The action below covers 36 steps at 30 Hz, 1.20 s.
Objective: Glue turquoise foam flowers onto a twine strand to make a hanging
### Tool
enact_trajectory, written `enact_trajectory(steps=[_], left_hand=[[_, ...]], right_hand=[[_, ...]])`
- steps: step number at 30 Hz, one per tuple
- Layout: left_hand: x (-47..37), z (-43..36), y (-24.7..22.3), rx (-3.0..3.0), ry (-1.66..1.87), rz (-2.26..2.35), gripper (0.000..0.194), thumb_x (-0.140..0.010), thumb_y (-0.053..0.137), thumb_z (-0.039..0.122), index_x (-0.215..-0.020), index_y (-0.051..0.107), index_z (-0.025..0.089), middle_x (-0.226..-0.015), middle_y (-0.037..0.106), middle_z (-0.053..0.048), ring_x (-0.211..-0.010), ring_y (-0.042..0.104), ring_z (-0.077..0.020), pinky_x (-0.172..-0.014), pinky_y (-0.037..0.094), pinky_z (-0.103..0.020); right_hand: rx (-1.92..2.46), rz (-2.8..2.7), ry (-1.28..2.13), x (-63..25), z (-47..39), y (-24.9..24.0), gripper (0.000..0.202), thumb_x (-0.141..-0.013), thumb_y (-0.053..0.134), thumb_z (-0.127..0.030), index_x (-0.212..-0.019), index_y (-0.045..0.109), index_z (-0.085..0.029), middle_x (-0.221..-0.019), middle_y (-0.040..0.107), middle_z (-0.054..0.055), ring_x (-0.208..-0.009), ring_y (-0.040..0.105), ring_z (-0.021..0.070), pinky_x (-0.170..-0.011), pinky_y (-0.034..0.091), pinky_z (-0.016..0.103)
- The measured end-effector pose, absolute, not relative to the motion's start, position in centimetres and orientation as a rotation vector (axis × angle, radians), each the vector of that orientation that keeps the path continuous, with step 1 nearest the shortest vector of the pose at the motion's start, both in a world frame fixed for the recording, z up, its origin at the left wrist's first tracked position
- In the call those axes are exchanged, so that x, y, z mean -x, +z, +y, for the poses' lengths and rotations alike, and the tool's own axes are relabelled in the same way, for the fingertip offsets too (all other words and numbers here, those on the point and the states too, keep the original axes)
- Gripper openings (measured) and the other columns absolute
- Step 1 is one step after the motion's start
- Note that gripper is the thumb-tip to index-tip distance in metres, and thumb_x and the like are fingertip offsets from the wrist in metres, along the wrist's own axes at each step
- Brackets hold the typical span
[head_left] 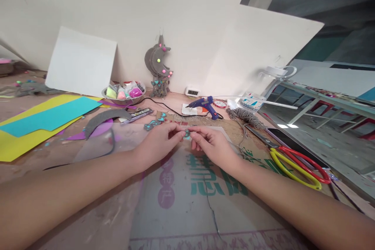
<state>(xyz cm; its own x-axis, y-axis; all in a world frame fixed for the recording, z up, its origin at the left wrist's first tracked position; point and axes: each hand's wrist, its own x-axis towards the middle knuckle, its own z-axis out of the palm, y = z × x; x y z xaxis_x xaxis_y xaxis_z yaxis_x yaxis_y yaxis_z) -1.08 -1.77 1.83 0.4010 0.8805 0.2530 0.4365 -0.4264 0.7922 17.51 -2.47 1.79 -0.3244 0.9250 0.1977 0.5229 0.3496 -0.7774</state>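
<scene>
Above the clear sheet, my left hand [158, 142] and my right hand [215, 146] meet fingertip to fingertip. Pinched between them is a small grey-and-teal ornament [187, 133], partly covered by my fingers. Its exact shape is too small to make out. Just beyond my left hand lie several similar grey ornaments with teal hearts [154, 122]. A thin grey strand of yarn [211, 207] runs along the sheet below my hands. Whether it joins the held ornament, I cannot tell.
Behind my hands lie a blue glue gun [203, 104] and a bowl [124, 100] of coloured clay packets. Scissors [295, 164], a phone [295, 146] and grey yarn [247, 117] are at right. Coloured sheets [52, 115] cover the left; a moon-shaped hanging [158, 60] is against the wall.
</scene>
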Motion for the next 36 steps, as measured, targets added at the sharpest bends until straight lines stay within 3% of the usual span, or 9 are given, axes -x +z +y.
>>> enact_trajectory(steps=[4, 10, 23, 31, 36], left_hand=[[1.11, -1.82, 1.88, -2.056, 0.922, 1.114, 0.026, -0.084, 0.04, 0.035, -0.075, 0.058, 0.019, -0.066, 0.057, 0.002, -0.06, 0.051, -0.0117, -0.055, 0.036, -0.022], [1.1, -1.68, 1.94, -2.115, 0.941, 1.089, 0.024, -0.084, 0.041, 0.032, -0.077, 0.06, 0.019, -0.075, 0.063, 0.001, -0.065, 0.054, -0.0124, -0.061, 0.038, -0.023], [1.05, -1.92, 2.16, -2.152, 0.954, 1.049, 0.022, -0.084, 0.042, 0.027, -0.078, 0.061, 0.018, -0.073, 0.063, 0.002, -0.067, 0.054, -0.0117, -0.061, 0.037, -0.022], [1.02, -1.95, 2.36, -2.123, 0.966, 1.027, 0.024, -0.084, 0.042, 0.027, -0.074, 0.061, 0.018, -0.069, 0.062, 0.003, -0.061, 0.052, -0.01, -0.059, 0.037, -0.021], [1.0, -1.71, 1.95, -1.977, 0.921, 1.01, 0.021, -0.083, 0.044, 0.029, -0.087, 0.062, 0.019, -0.075, 0.064, 0.002, -0.063, 0.054, -0.0107, -0.06, 0.039, -0.022]], right_hand=[[1.175, -1.828, 1.138, -17.21, -2.43, 2.07, 0.033, -0.087, 0.043, -0.037, -0.111, 0.055, -0.017, -0.057, 0.056, -0.002, -0.048, 0.047, 0.0089, -0.049, 0.04, 0.022], [1.138, -1.661, 1.396, -17.02, -2.58, 2.33, 0.028, -0.084, 0.05, -0.035, -0.106, 0.052, -0.018, -0.054, 0.055, -0.004, -0.046, 0.047, 0.0072, -0.045, 0.037, 0.019], [1.101, -1.631, 1.378, -17.15, -2.41, 1.97, 0.023, -0.084, 0.049, -0.042, -0.085, 0.045, -0.019, -0.055, 0.057, -0.003, -0.045, 0.048, 0.0081, -0.045, 0.038, 0.02], [1.123, -1.67, 1.309, -16.97, -2.43, 1.94, 0.021, -0.082, 0.052, -0.039, -0.084, 0.045, -0.019, -0.053, 0.058, -0.004, -0.042, 0.048, 0.0064, -0.044, 0.038, 0.019], [1.125, -1.671, 1.255, -16.73, -2.43, 1.99, 0.022, -0.082, 0.053, -0.039, -0.083, 0.045, -0.019, -0.052, 0.057, -0.005, -0.04, 0.046, 0.0056, -0.043, 0.038, 0.018]])
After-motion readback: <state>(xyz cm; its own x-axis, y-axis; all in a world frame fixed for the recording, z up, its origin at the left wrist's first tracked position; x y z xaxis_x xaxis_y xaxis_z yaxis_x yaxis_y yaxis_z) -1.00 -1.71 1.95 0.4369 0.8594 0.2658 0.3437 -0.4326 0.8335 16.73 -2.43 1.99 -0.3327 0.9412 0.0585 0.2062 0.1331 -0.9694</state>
